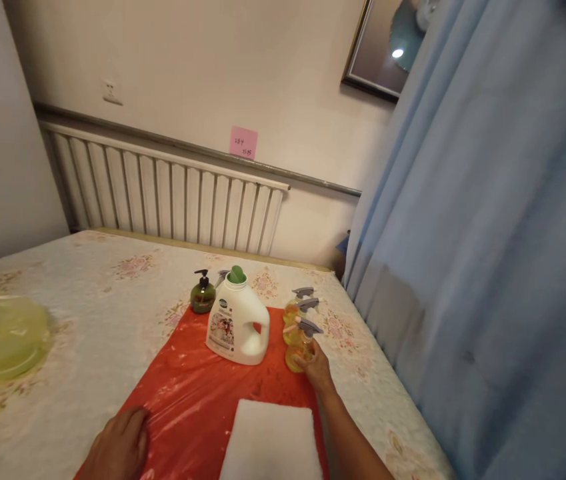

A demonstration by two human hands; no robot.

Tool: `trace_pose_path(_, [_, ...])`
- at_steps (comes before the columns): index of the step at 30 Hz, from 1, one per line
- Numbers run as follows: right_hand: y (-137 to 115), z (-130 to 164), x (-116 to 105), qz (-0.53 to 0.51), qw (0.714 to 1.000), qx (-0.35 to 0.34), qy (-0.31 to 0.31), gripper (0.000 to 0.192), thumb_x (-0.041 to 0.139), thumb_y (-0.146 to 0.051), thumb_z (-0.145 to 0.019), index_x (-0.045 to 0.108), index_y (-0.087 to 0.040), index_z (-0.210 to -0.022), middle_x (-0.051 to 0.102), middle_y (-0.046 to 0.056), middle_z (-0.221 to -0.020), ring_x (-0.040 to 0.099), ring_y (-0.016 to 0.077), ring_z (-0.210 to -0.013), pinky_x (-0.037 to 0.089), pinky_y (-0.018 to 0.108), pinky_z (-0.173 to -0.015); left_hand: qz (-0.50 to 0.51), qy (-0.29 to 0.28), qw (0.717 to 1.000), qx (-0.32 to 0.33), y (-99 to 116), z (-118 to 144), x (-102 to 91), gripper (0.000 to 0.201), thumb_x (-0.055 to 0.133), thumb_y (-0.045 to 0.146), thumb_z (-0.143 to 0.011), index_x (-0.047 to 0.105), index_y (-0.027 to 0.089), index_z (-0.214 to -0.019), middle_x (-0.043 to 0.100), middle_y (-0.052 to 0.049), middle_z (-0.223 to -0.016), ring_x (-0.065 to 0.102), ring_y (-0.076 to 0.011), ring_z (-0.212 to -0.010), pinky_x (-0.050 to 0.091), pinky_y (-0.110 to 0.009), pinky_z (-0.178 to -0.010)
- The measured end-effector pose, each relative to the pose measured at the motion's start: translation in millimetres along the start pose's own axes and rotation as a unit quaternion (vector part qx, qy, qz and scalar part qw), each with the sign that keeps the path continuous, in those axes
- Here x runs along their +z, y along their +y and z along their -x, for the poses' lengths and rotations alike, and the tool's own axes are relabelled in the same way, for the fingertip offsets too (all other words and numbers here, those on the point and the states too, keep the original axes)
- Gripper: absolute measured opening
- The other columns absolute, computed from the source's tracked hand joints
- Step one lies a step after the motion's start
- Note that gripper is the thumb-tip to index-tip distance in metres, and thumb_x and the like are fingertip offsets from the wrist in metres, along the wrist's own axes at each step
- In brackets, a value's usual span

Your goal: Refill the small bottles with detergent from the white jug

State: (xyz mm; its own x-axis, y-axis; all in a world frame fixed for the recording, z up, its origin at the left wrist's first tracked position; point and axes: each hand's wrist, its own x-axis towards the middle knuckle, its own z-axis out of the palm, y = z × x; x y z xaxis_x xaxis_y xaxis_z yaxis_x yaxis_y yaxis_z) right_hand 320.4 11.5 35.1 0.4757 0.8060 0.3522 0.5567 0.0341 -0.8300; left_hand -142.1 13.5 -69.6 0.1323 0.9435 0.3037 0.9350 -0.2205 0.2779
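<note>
My right hand [319, 369] grips the nearest of three yellow spray bottles [301, 345] with grey triggers, standing at the right edge of a red plastic sheet [187, 400]. My left hand [117, 447] rests flat on the sheet's near left corner, fingers together, holding nothing. A white detergent jug [237, 327] with a green cap stands upright mid-sheet. A small dark green pump bottle [203, 295] stands just behind the jug's left. A white folded cloth [270, 440] lies on the sheet near me, between my arms.
The sheet lies on a floral-patterned bed cover [87, 313]. A yellowish plastic bag [0, 340] sits at far left. A white slatted headboard [163, 200] runs behind, with a pink note [243, 143] above. A blue curtain [487, 267] hangs along the right.
</note>
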Motion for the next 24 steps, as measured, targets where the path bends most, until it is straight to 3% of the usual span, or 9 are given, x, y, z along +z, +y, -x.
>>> trace_pose_path(5, [4.3, 2.6, -3.6, 0.013, 0.999, 0.032, 0.018, 0.061, 0.072, -0.035, -0.056, 0.064, -0.018, -0.114, 0.075, 0.006, -0.098, 0.070, 0.0263, -0.087, 0.055, 0.036, -0.078, -0.002, 0.000, 1.000, 0.015, 6.3, 0.0, -8.1, 0.032, 0.044, 0.030, -0.087, 0.064, 0.019, -0.108, 0.066, -0.011, -0.117, 0.060, -0.0276, -0.103, 0.045, -0.043, -0.096])
trace_pose_path(9, [-0.1, 27.2, -14.0, 0.038, 0.996, 0.048, 0.058, 0.056, 0.061, -0.038, -0.071, 0.060, -0.012, -0.121, 0.073, 0.010, -0.095, 0.069, 0.0242, -0.079, 0.054, 0.034, -0.073, 0.001, 0.000, 1.000, 0.018, 13.5, 0.7, -18.4, 0.033, 0.041, 0.028, -0.087, 0.064, 0.018, -0.108, 0.065, -0.012, -0.115, 0.060, -0.0279, -0.102, 0.045, -0.043, -0.094])
trace_pose_path(12, [-10.2, 63.5, -18.2, 0.053, 0.997, 0.024, 0.048, 0.038, 0.048, -0.031, -0.080, 0.065, -0.014, -0.110, 0.070, 0.005, -0.078, 0.066, 0.0222, -0.070, 0.051, 0.033, -0.069, 0.008, -0.015, 0.999, 0.034, 16.7, -1.5, -27.8, 0.033, 0.038, 0.028, -0.089, 0.063, 0.017, -0.107, 0.065, -0.013, -0.114, 0.060, -0.0278, -0.102, 0.045, -0.043, -0.094])
trace_pose_path(15, [-19.8, 105.4, -15.7, 0.061, 0.998, -0.020, 0.003, 0.022, 0.049, -0.025, -0.081, 0.069, -0.020, -0.088, 0.069, 0.003, -0.074, 0.064, 0.0209, -0.068, 0.048, 0.029, -0.067, 0.040, -0.058, 0.997, 0.039, 26.6, -9.2, -46.1, 0.030, 0.035, 0.027, -0.089, 0.063, 0.017, -0.094, 0.067, -0.013, -0.104, 0.062, -0.0271, -0.096, 0.046, -0.041, -0.091])
trace_pose_path(17, [-21.9, 129.6, -11.2, 0.063, 0.997, -0.040, -0.019, 0.019, 0.050, -0.022, -0.082, 0.069, -0.022, -0.083, 0.070, 0.003, -0.076, 0.065, 0.0208, -0.070, 0.047, 0.028, -0.067, 0.077, -0.104, 0.992, 0.012, 45.9, -15.1, -69.5, 0.028, 0.035, 0.029, -0.089, 0.060, 0.021, -0.079, 0.069, -0.009, -0.087, 0.065, -0.0253, -0.086, 0.048, -0.039, -0.084])
trace_pose_path(19, [-19.5, 147.3, -5.1, 0.099, 0.991, -0.085, -0.036, 0.019, 0.050, -0.018, -0.083, 0.068, -0.022, -0.085, 0.070, 0.003, -0.080, 0.065, 0.0208, -0.074, 0.046, 0.028, -0.068, 0.124, -0.116, 0.986, -0.009, 78.5, -16.8, -104.9, 0.024, 0.037, 0.033, -0.088, 0.054, 0.023, -0.073, 0.067, -0.004, -0.074, 0.064, -0.0225, -0.072, 0.049, -0.035, -0.069])
trace_pose_path(22, [-10.8, 160.6, 4.6, 0.202, 0.961, -0.183, -0.038, 0.022, 0.047, -0.011, -0.085, 0.065, -0.022, -0.082, 0.066, 0.004, -0.079, 0.061, 0.0204, -0.073, 0.043, 0.028, -0.068, 0.240, -0.072, 0.966, 0.064, 140.0, -1.5, -174.9, 0.019, 0.045, 0.037, -0.083, 0.053, 0.025, -0.071, 0.065, 0.000, -0.069, 0.061, -0.0188, -0.067, 0.050, -0.030, -0.063])
trace_pose_path(24, [-5.0, 162.8, 9.6, 0.236, 0.949, -0.208, -0.029, 0.024, 0.044, -0.008, -0.087, 0.063, -0.021, -0.079, 0.063, 0.004, -0.077, 0.057, 0.0199, -0.072, 0.040, 0.029, -0.068, 0.300, -0.053, 0.944, 0.123, 173.4, 21.9, -221.3, 0.023, 0.049, 0.044, -0.088, 0.060, 0.025, -0.080, 0.070, 0.000, -0.080, 0.064, -0.0188, -0.078, 0.053, -0.029, -0.072])
